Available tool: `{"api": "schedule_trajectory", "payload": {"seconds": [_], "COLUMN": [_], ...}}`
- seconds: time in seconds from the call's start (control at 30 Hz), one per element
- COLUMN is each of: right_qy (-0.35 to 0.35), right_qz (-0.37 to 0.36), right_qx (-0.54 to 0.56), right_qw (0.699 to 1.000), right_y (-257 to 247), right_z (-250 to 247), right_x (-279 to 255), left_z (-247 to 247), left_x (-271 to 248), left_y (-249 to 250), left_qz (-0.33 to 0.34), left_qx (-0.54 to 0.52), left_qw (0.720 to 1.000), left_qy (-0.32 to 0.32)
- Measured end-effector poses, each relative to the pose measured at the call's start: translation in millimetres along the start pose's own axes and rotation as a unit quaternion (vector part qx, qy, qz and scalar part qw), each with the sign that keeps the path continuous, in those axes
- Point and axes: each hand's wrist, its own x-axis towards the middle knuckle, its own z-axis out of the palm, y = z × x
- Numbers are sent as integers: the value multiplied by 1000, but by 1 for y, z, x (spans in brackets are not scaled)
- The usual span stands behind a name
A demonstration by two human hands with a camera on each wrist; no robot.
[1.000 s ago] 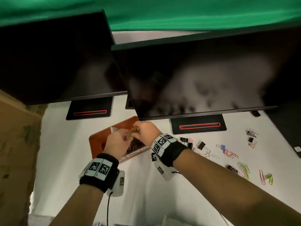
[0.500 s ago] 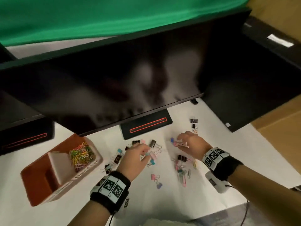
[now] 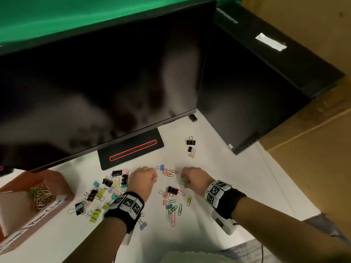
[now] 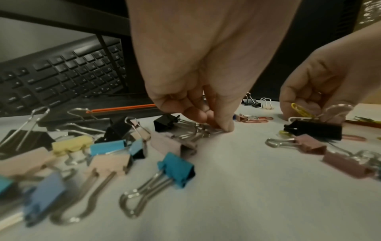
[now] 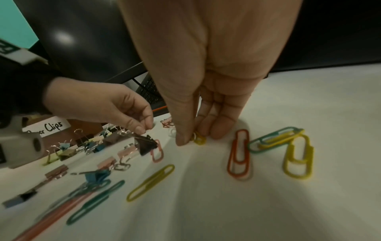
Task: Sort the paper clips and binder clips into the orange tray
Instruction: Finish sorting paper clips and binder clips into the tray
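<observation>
The orange tray [image 3: 62, 185] stands at the left, with coloured paper clips [image 3: 40, 194] in one compartment. A heap of binder clips [image 3: 106, 190] lies left of my left hand [image 3: 142, 179]. In the left wrist view, the left hand [image 4: 216, 127] pinches the wire handle of a black binder clip [image 4: 167, 124] on the white table. Loose paper clips [image 3: 172, 209] lie between my wrists. My right hand [image 5: 193, 137] pinches a yellow paper clip [image 5: 200, 140] against the table. More paper clips [image 5: 296, 156] lie just right of it.
Two dark monitors hang over the back of the table; a stand base with a red line [image 3: 131, 150] sits behind the clips. A black keyboard [image 4: 62, 78] lies under the monitor. Two black binder clips [image 3: 190, 142] lie farther back. Cardboard boxes [image 3: 313, 149] border the right.
Both hands have left the orange tray and moved right to the scattered clips. The left now pinches a black binder clip's handle, the right a yellow paper clip.
</observation>
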Motion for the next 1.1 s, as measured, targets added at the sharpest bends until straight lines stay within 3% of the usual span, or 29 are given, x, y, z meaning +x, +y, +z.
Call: {"api": "schedule_trajectory", "payload": {"seconds": [0.3,0.5,0.6,0.73,0.87,1.1], "right_qy": [-11,31,35,34,42,51], "right_qz": [-57,-69,-59,-35,-38,-47], "right_qx": [-65,-14,17,-6,-49,-37], "right_qw": [996,997,998,999,997,997], "right_y": [2,0,-10,-21,-25,-25], "right_z": [-3,-11,-12,-5,-2,-4], "right_x": [4,7,17,32,36,29], "left_z": [0,-13,-11,3,24,38], "left_x": [-8,-33,-55,-79,-90,-85], "left_y": [5,10,9,14,22,39], "left_qz": [16,34,8,-50,-73,-95], "left_qx": [4,-134,-197,-256,-239,-202], "left_qw": [1000,990,980,963,963,972], "left_qy": [-1,-9,-1,-71,-100,-72]}}
